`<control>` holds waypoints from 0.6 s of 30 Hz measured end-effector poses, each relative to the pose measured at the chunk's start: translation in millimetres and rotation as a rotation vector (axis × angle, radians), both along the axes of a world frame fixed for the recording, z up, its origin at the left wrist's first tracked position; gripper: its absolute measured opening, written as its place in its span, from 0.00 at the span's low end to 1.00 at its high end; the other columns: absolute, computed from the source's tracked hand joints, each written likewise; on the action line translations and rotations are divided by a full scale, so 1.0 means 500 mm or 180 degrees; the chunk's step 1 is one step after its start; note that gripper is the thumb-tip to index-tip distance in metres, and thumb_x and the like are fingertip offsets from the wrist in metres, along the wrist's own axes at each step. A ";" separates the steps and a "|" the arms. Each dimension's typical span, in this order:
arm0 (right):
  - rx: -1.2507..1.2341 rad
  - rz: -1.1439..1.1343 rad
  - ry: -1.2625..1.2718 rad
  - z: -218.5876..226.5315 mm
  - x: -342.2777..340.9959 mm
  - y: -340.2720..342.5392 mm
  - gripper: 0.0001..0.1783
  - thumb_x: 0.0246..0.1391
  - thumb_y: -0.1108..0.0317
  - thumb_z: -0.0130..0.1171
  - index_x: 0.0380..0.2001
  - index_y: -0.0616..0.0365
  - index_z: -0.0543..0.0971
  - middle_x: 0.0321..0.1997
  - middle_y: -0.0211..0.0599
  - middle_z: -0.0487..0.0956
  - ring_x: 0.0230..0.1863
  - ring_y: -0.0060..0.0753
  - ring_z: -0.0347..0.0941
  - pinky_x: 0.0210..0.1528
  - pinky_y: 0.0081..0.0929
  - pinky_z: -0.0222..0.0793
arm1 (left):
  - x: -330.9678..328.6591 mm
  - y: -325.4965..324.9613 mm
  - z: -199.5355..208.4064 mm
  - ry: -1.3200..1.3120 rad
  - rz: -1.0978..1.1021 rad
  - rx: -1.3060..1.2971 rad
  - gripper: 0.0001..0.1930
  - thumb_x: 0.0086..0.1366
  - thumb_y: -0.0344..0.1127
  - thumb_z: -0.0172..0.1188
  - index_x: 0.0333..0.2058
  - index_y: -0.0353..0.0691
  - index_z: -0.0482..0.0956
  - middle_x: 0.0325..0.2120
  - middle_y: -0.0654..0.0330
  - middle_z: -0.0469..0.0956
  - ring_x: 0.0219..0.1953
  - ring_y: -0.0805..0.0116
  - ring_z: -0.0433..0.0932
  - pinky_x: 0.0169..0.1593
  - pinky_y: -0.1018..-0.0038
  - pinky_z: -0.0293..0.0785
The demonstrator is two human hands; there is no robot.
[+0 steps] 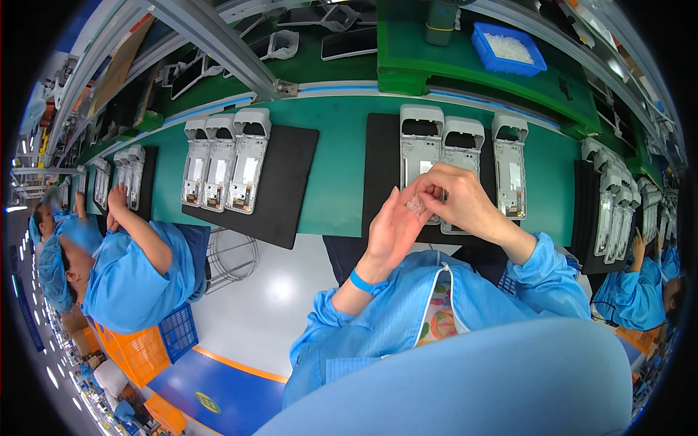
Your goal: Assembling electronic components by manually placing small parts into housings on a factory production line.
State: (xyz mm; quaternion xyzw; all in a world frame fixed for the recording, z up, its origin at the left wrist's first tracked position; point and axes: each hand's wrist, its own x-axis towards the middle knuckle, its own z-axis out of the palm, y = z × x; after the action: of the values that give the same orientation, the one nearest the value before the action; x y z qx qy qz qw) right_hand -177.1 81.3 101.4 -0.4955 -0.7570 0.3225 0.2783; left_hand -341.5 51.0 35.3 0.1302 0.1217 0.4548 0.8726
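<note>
Palm up, my left hand (pixel 391 231) cradles a few small clear pieces (pixel 416 204), its fingers partly hidden behind the other hand. My right hand (pixel 465 203) reaches over that palm, thumb and forefinger pinched together at the pieces; whatever sits between the fingertips is too small to make out. Just beyond both hands, a grey-white device housing (pixel 421 151) lies on a black mat (pixel 381 149). Beside it is a second housing (pixel 462 138), partly covered by my right hand. A third housing (pixel 510 171) lies further right, with a gap between.
Three similar housings (pixel 247 163) rest on another black mat (pixel 294 163) to the left. A blue tray (pixel 510 67) of whitish bits stands on the green shelf (pixel 407 51) above. Co-workers in blue sit at left (pixel 138 269) and far right (pixel 632 301). A metal post (pixel 218 47) slants overhead.
</note>
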 end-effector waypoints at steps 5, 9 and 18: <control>0.1285 -0.0207 -0.0378 -0.036 0.012 0.083 0.07 0.45 0.79 0.66 0.30 0.62 0.80 0.31 0.38 0.77 0.32 0.39 0.78 0.31 0.31 0.75 | -0.030 0.001 0.003 -0.0128 0.0220 -0.0280 0.31 0.77 0.44 0.39 0.67 0.24 0.53 0.68 0.39 0.55 0.72 0.49 0.55 0.75 0.58 0.48; 0.1865 -0.0187 -0.0907 -0.099 0.011 0.130 0.06 0.45 0.77 0.67 0.29 0.59 0.80 0.31 0.35 0.78 0.33 0.39 0.78 0.30 0.33 0.75 | -0.067 -0.009 0.004 0.0010 0.0438 -0.0287 0.28 0.75 0.39 0.39 0.67 0.24 0.54 0.68 0.38 0.56 0.71 0.47 0.55 0.75 0.58 0.50; 0.2360 0.0090 -0.1422 -0.112 -0.006 0.138 0.06 0.44 0.74 0.64 0.29 0.60 0.79 0.29 0.33 0.74 0.33 0.34 0.76 0.26 0.31 0.74 | -0.085 -0.016 -0.005 -0.0013 0.0430 -0.0390 0.28 0.74 0.36 0.41 0.66 0.22 0.54 0.67 0.36 0.57 0.71 0.45 0.56 0.74 0.57 0.52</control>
State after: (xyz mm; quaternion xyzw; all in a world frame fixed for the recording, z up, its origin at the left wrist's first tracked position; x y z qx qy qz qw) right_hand -180.0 150.2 45.3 -0.4092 -0.8700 -0.0826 0.2624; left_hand -384.1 42.8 32.8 0.0672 0.1560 0.5046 0.8465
